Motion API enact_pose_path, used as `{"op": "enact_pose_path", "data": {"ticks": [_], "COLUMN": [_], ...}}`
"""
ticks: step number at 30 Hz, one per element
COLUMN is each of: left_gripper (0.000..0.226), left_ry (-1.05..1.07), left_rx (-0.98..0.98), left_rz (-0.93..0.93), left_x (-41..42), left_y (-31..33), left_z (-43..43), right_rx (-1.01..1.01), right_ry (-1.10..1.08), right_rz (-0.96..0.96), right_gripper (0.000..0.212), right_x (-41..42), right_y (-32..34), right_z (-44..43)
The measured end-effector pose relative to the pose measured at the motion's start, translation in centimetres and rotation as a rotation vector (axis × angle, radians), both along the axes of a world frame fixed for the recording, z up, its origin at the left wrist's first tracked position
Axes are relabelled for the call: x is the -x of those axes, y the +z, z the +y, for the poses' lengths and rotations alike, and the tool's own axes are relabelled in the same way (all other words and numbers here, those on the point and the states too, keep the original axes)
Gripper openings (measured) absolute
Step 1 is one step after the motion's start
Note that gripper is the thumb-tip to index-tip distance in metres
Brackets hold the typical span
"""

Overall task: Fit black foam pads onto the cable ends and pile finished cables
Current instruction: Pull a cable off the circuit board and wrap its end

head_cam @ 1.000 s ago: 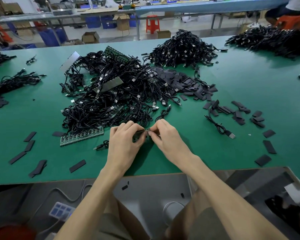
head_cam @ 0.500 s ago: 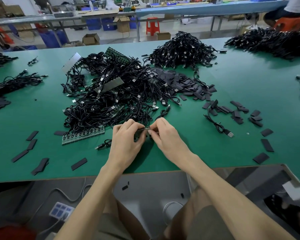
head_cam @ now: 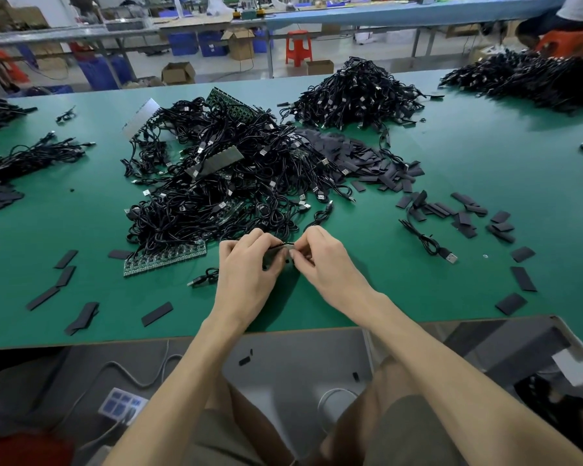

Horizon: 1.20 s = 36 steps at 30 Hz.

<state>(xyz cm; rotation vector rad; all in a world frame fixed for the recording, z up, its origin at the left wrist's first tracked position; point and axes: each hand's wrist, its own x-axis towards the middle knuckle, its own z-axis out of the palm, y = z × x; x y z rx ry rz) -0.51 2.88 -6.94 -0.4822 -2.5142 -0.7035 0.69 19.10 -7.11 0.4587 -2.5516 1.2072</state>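
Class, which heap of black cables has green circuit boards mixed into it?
The large central heap; green boards poke out at its near and far edges. Other heaps show no boards.

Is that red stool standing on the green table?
No, the red stool stands on the floor beyond the far edge of the green table.

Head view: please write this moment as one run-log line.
left hand: pinches cable end | right hand: pinches same end | phase: fitting

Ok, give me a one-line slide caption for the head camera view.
Left hand and right hand pinch one cable end over the green table, before a tangled cable pile and scattered foam pads.
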Motion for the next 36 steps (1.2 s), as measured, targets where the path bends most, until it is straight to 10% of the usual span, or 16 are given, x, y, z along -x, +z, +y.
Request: {"op": "enact_pose_path", "data": {"ticks": [13, 20, 24, 29, 36], "left_gripper": [0.015, 0.042, 0.074, 0.030, 0.048], "left_ry": [0.344, 0.327, 0.269, -0.022, -0.303], "left_rx": [0.072, 0.156, 0.164, -0.044, -0.098], "left_rz": [-0.022, 0.007, -0.003, 0.089, -0.076], "left_x": [0.1, -0.5, -0.8, -0.5, -0.2], "left_y": [-0.3, 0.0, 0.0, 0.5, 1.4], "left_z": [-0.5, 0.2, 0.4, 0.8, 3.3], "right_rx": [0.256, 0.948, 1.010, 0.967, 1.100], "right_ry": [-0.183, -0.289, -0.196, -0.115, -0.090], "right_rz": [0.096, -0.157, -0.167, -0.198, -0.292], "right_gripper": [0.006, 0.003, 0.004, 0.002, 0.011], "right_x": [1.1, 1.2, 0.9, 0.7, 0.5], "right_y": [-0.7, 0.2, 0.4, 0.6, 0.8], "right_z": [1.1, 2.8, 3.1, 3.0, 3.6]}}
